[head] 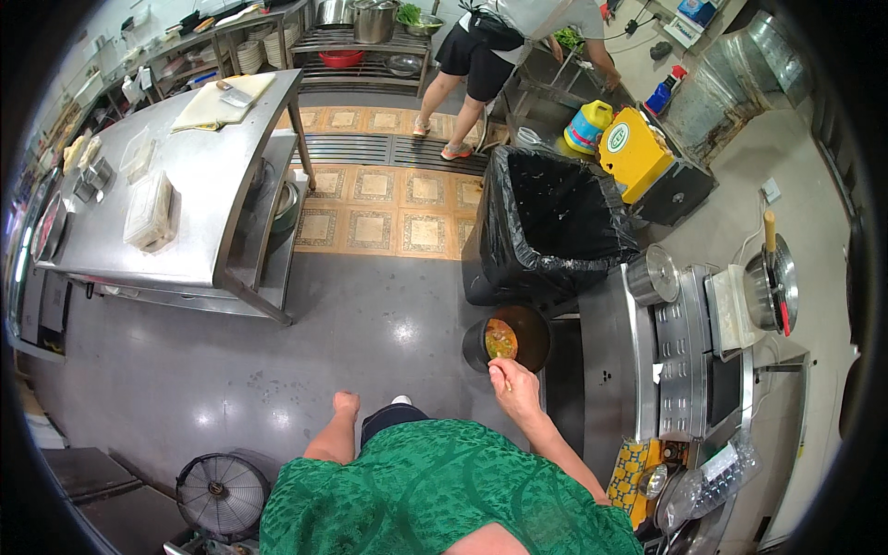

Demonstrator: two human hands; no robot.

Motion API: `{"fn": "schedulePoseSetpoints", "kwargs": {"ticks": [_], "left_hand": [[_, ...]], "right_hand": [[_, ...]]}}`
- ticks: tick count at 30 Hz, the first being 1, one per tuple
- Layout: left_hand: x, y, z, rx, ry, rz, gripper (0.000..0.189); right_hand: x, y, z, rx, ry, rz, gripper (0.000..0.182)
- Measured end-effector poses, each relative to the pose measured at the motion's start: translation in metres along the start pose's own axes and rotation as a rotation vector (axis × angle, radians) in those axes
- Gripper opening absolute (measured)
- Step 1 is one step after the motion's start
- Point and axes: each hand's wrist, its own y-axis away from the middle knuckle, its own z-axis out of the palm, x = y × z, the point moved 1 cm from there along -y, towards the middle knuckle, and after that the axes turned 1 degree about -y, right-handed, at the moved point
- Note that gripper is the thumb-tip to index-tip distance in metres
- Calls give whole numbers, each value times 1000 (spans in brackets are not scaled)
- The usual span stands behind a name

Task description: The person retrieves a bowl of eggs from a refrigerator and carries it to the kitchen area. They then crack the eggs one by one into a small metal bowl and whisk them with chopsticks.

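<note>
My right hand (515,390) grips a thin pale handle. Just beyond the fingers, a ladleful of reddish-orange food with green bits (501,338) is held over the mouth of a dark bucket-like pot (533,340). The bowl of the utensil is mostly covered by the food, so I cannot tell its exact kind. The dark pot stands low, beside the counter and below a lined bin; its inside looks brown. My left hand (347,404) hangs at my left side above the grey floor (361,305), its fingers curled, with nothing seen in it.
A large bin with a black liner (506,229) stands ahead on the right. A steel counter (610,361) runs along my right, bearing a lidded steel pot (655,274). To the left is a steel worktable (208,201); behind it, a floor fan (220,494). Another person (479,62) bends ahead.
</note>
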Motion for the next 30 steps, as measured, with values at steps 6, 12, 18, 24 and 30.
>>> {"fn": "schedulePoseSetpoints", "kwargs": {"ticks": [6, 12, 18, 24, 30], "left_hand": [[20, -1, 3, -29, 50, 29, 34], [14, 20, -7, 36, 125, -48, 33], [-43, 16, -7, 43, 161, -147, 32], [-76, 4, -10, 61, 92, -174, 34], [-61, -7, -10, 103, 105, -136, 34]], "right_hand": [[-18, -15, -4, -99, -50, -18, 14], [-33, -28, 14, -201, -51, -134, 16], [-38, -28, 29, -269, 86, -229, 13], [-46, -35, 37, -248, 155, -305, 12], [-50, -29, 39, -214, 152, -282, 12]]}}
